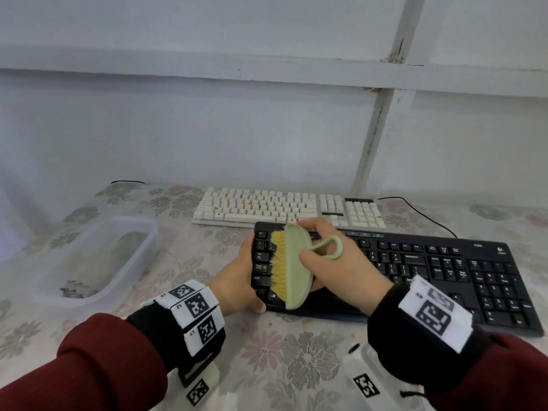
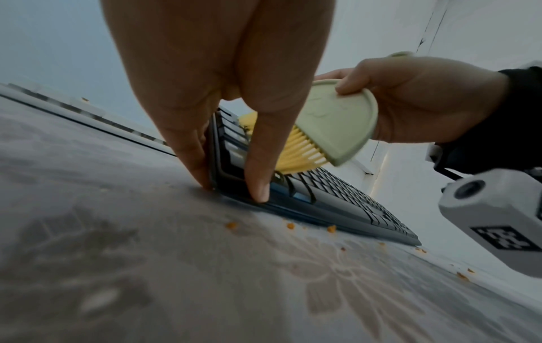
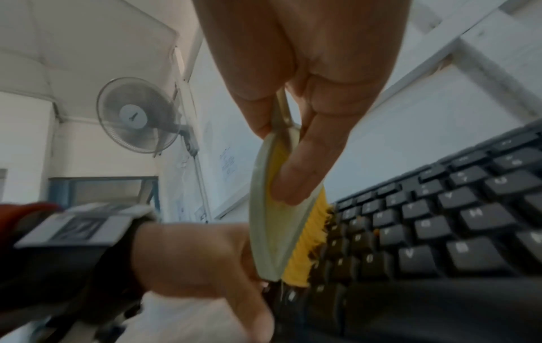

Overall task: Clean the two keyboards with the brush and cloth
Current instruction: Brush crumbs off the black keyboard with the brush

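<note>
At the left end of the black plastic keyboard (image 1: 415, 274) on the bench, my left hand (image 1: 237, 280) clamps its edge, while my right hand (image 1: 338, 262) grips the pale green yellow-bristled brush (image 1: 292, 266). Best to sweep short strokes outward, bristles pressed between keys.

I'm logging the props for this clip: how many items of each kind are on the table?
Keyboards: 2, black keyboard and white keyboard
Brushes: 1, green brush, held by the right hand
Plastic containers: 1, clear container
Total: 4
</note>
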Demonstrator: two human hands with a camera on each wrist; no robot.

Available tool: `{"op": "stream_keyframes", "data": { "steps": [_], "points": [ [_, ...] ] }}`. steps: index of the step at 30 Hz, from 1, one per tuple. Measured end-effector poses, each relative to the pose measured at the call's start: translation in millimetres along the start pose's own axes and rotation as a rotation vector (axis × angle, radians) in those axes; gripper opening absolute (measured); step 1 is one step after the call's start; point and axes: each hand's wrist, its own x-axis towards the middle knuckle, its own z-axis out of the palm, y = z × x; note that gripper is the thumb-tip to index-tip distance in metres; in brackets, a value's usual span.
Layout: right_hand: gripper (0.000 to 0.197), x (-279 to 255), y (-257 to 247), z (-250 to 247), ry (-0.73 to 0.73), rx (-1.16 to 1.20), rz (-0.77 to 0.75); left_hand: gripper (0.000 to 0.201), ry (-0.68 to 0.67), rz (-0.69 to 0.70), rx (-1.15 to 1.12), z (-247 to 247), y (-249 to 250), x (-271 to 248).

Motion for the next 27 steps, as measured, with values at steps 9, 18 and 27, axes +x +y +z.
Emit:
{"op": "stream_keyframes", "data": {
  "steps": [9, 18, 27],
  "points": [
    [0.037, -2.2, -8.3, -6.9, 0.046, 0.043, -0.045, 0.125, 0.014, -0.004, 0.045, 1.5, 0.0, 1.0],
    [0.038, -13.5, 4.2, 14.9, -0.077, -0.101, -0.029, 0.121, 0.025, 0.036, 0.064, 2.1, -2.4, 2.3],
    [0.037, -10.7, -15.3, -16.3, -0.009, -0.011, -0.034, 0.124, 0.014, 0.020, 0.057, 2.4, 0.1, 0.3]
  ]
}}
